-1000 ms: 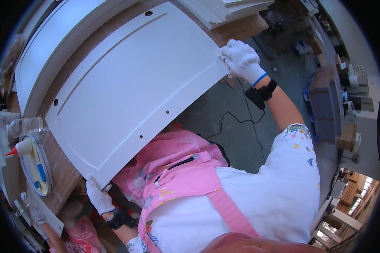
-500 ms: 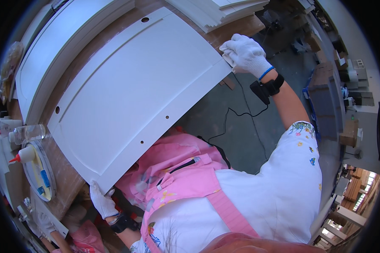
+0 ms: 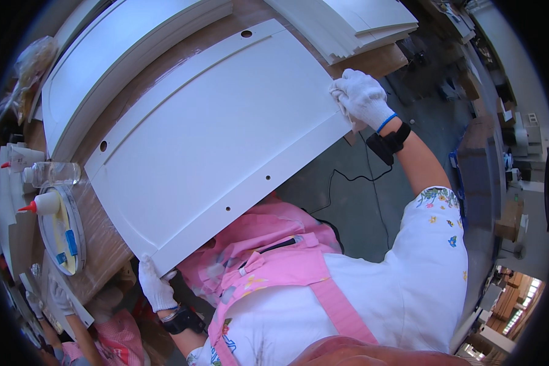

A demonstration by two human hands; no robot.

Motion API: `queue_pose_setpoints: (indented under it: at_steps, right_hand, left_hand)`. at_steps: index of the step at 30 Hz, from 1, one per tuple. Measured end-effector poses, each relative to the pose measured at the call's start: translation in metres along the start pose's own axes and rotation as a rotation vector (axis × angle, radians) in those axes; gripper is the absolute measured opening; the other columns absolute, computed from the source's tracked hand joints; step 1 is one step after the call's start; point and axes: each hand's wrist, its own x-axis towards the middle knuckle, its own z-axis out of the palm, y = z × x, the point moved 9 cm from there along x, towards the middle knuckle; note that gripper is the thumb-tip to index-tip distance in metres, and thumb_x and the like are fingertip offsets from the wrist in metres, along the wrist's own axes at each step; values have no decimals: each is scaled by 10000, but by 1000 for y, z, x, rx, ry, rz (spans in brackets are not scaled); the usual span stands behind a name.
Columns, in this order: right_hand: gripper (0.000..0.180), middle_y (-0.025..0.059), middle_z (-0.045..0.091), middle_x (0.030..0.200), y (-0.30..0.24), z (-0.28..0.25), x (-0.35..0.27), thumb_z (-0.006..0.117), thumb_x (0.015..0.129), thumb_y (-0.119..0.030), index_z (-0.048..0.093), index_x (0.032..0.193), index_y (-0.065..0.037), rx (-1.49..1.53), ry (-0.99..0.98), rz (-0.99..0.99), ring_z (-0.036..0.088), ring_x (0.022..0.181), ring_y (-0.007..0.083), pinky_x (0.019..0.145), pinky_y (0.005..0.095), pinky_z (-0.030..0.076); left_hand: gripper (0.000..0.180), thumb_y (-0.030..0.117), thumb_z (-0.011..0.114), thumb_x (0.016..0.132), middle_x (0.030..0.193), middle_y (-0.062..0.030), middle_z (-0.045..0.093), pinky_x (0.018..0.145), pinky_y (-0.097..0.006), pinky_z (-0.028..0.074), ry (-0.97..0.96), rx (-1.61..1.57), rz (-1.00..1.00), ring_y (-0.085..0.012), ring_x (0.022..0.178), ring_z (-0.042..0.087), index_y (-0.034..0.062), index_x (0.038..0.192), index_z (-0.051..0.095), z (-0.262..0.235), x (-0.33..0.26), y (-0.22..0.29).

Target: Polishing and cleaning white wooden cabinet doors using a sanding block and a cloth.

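Both gloved hands clamp the white cabinet door panel [image 3: 216, 137] on the counter [image 3: 104, 244], left hand [image 3: 155, 287] at seven o'clock, right hand [image 3: 363, 97] at two, steadying its opposite corners.

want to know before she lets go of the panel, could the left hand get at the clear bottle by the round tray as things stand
Probably not yet. The left hand grips the near corner of the white panel. The clear bottle lies past the round tray, apart from it. The way over the wooden bench looks free once that hand lets go.
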Motion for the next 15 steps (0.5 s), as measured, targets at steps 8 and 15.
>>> queue_pose_setpoints:
  at_steps: [8, 15]
  right_hand:
    - [201, 130, 615, 943, 4, 2, -23, 612, 873, -215, 709, 1018, -113, -59, -381, -58, 608, 942, 314, 850, 411, 494]
    - [276, 133, 652, 1057, -35, -72, 48, 582, 923, -243, 697, 1099, -64, 438, 68, 42, 627, 1000, 300, 897, 374, 498]
  left_hand:
    - [444, 437, 560, 969, 974, -72, 652, 438, -239, 521, 5, -19, 15, -156, 718, 669, 54, 1191, 549, 1, -3, 6]
    - [390, 416, 520, 995, 911, -77, 649, 417, -224, 495, 24, -21, 36, -138, 663, 658, 41, 1100, 552, -18, -8, 8]
